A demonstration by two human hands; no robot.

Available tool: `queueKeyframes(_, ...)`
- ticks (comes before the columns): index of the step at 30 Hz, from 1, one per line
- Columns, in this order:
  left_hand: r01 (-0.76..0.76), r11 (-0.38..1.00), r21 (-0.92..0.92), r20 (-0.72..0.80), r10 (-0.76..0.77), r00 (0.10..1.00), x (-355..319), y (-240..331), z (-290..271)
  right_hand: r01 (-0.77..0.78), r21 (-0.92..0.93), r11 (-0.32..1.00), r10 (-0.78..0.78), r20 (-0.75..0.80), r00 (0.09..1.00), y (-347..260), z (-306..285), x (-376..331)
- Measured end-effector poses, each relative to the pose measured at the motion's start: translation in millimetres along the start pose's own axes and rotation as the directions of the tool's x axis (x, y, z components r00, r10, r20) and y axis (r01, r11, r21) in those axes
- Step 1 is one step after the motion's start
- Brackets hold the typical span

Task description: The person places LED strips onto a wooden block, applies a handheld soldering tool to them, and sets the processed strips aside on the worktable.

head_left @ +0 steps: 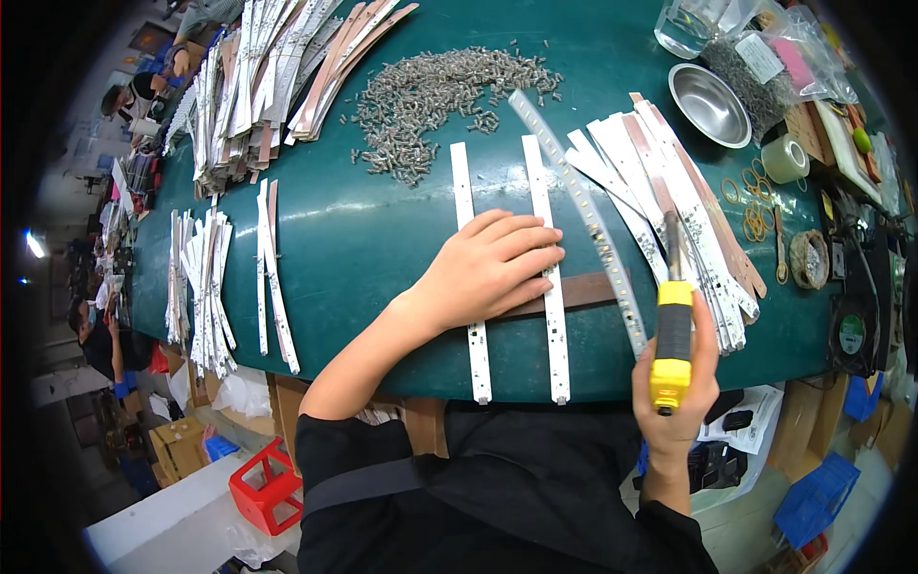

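My left hand (492,263) lies palm down across two long white circuit-board strips, its fingers stretched out. Their tips rest on the right strip (557,335); the left strip (478,349) passes under the palm. Beneath both lies a dark brown bar (588,290). My right hand (703,383) is closed round a yellow and black handled tool (673,335) with a dark shaft, pointing away from me over a fanned pile of strips (703,249). A slanting translucent strip with small dots (598,230) ends beside my right thumb; whether the thumb touches it I cannot tell.
Small metal pieces (411,105) lie heaped mid-table. Strip bundles (253,86) fill the far left, with smaller bunches (206,287) nearer. At right are a metal bowl (710,105), a tape roll (785,159) and rubber bands (755,222). A red stool (266,486) stands below left.
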State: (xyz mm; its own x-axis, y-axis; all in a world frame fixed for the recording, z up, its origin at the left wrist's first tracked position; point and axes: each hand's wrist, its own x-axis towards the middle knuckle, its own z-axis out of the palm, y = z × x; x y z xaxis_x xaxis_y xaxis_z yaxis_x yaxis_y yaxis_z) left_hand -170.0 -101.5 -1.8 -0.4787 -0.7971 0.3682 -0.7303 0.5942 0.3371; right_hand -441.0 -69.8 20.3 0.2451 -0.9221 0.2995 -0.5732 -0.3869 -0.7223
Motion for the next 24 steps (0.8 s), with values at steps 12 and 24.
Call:
queueKeyframes(12,0.127,0.990,0.067,0.023,-0.129,0.991,-41,-4,-31,0.033,0.124,0.992,-0.050,0.136,0.989,-20,7,5)
queueKeyframes(24,0.492,0.864,0.104,-0.317,-0.440,0.840,-1,-105,-40,-0.288,0.916,-0.280,0.100,0.327,0.940,19,63,51)
